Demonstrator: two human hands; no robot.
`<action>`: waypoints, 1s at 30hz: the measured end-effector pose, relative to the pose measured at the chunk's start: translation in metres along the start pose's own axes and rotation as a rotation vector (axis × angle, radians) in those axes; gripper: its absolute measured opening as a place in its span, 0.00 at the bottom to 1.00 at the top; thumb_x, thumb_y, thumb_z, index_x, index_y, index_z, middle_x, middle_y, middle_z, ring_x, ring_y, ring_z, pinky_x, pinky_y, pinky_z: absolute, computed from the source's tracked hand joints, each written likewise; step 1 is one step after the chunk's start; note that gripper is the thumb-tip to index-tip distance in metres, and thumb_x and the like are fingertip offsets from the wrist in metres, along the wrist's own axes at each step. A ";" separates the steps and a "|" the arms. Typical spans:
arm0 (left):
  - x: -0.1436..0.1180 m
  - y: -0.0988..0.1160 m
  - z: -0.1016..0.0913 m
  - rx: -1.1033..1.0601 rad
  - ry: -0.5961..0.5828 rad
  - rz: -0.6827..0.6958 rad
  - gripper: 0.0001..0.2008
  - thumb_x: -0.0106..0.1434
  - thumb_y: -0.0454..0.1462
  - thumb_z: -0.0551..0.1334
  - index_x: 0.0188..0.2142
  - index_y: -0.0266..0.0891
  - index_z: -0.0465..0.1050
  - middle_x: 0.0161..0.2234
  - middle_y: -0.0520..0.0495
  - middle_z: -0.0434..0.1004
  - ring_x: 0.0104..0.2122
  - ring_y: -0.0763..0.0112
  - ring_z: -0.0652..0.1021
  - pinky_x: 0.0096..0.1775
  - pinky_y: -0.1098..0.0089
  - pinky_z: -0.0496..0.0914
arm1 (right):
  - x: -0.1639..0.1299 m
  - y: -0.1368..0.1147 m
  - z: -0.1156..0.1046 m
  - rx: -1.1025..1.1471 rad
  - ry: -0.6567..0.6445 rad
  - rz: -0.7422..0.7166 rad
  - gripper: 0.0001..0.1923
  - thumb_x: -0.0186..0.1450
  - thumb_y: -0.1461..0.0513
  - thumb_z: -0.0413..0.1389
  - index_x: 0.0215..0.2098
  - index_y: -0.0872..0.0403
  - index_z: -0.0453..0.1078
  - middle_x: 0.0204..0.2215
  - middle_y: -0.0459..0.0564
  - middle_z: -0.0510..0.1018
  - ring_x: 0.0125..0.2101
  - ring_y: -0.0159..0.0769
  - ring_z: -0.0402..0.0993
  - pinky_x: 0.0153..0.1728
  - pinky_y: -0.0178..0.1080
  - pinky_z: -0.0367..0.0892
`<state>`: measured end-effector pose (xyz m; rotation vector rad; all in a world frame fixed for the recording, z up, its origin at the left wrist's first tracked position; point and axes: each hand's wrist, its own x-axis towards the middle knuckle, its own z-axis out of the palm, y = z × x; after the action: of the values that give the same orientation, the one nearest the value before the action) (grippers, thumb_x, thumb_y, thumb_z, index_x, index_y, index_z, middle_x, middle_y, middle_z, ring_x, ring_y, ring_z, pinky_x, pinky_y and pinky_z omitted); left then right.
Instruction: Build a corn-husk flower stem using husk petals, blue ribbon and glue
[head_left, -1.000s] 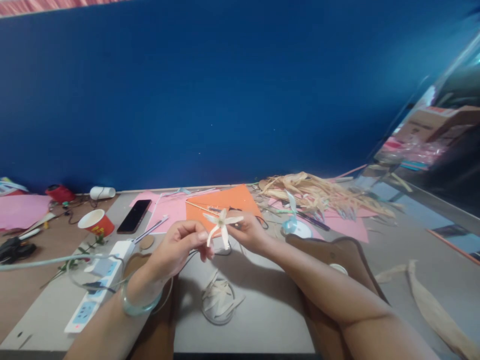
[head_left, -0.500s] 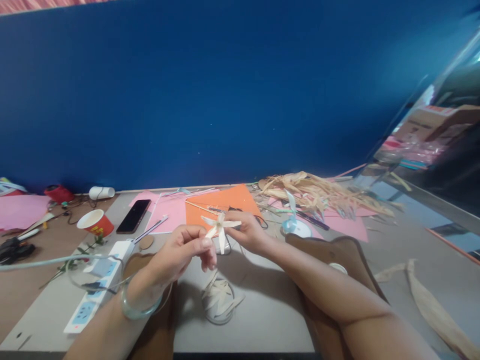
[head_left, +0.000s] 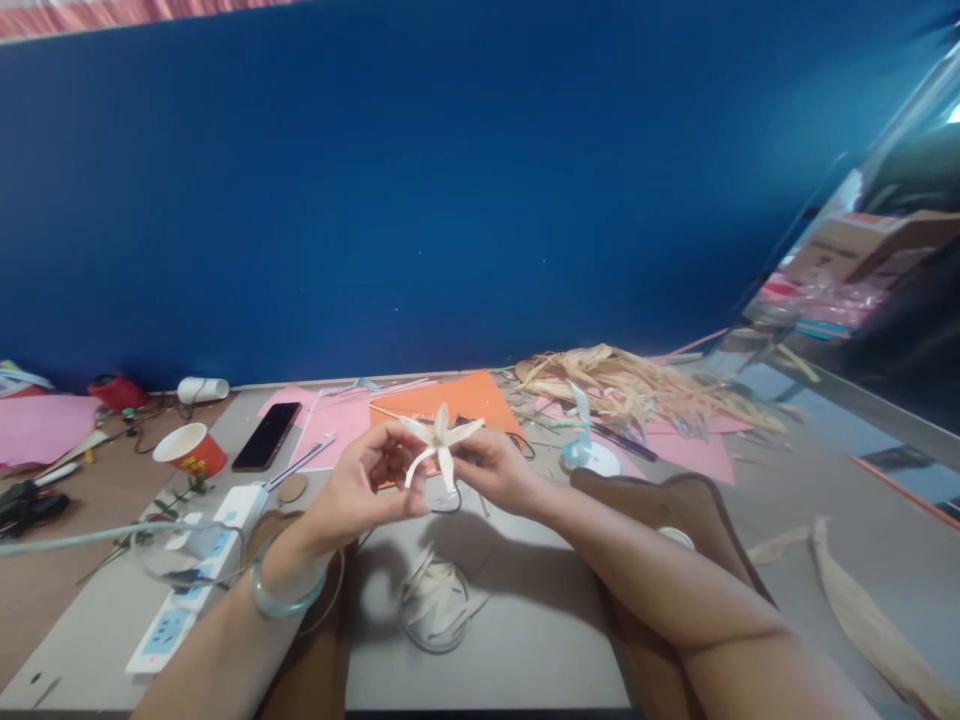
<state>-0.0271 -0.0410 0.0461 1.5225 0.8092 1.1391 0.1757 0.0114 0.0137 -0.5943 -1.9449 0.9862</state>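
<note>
A pale flower [head_left: 440, 438] with long narrow petals, apparently of dried husk, is held up over the table. My right hand [head_left: 495, 470] is closed on it from the right, with the fingertips partly hidden behind the petals. On the other side, my left hand [head_left: 379, 475] has its fingers curled about the left petals and its thumb below them; the exact contact is hard to make out. Below the hands, several loose pale petal strips [head_left: 439, 590] lie in a small round clear dish [head_left: 433, 648].
Dried husks [head_left: 615, 385] are heaped at the back right, near a ribbon roll [head_left: 596, 458]. Orange paper [head_left: 480, 392] lies behind the hands. On the left are a phone [head_left: 267, 436], a red paper cup [head_left: 191, 450] and a power strip [head_left: 169, 630] with cables.
My left hand has turned and shifted up, from pinching a lower-left petal to curling beside the flower. The flower tips up slightly, its face more toward me. The right hand stays nearly in place.
</note>
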 end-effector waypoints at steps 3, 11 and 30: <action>0.003 -0.007 0.005 0.105 0.096 0.100 0.09 0.55 0.39 0.72 0.34 0.38 0.77 0.31 0.47 0.76 0.31 0.71 0.75 0.32 0.72 0.70 | 0.000 -0.004 -0.001 -0.004 -0.080 -0.033 0.08 0.67 0.62 0.57 0.32 0.58 0.75 0.25 0.48 0.78 0.26 0.29 0.71 0.28 0.31 0.65; -0.004 -0.023 0.007 0.281 0.279 0.262 0.02 0.58 0.37 0.70 0.29 0.41 0.81 0.25 0.49 0.77 0.26 0.69 0.75 0.32 0.69 0.70 | -0.003 -0.015 0.002 -0.046 -0.103 -0.053 0.07 0.67 0.61 0.58 0.36 0.57 0.75 0.28 0.49 0.79 0.26 0.29 0.72 0.29 0.32 0.67; -0.007 -0.017 0.009 0.448 0.316 0.358 0.01 0.55 0.35 0.70 0.28 0.43 0.81 0.26 0.48 0.81 0.27 0.66 0.78 0.31 0.68 0.72 | -0.015 -0.055 -0.004 0.008 0.135 -0.106 0.16 0.70 0.53 0.54 0.32 0.55 0.73 0.23 0.46 0.75 0.23 0.28 0.68 0.24 0.33 0.65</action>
<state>-0.0202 -0.0462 0.0273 1.9393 1.0861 1.5641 0.1854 -0.0290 0.0530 -0.5338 -1.8332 0.8656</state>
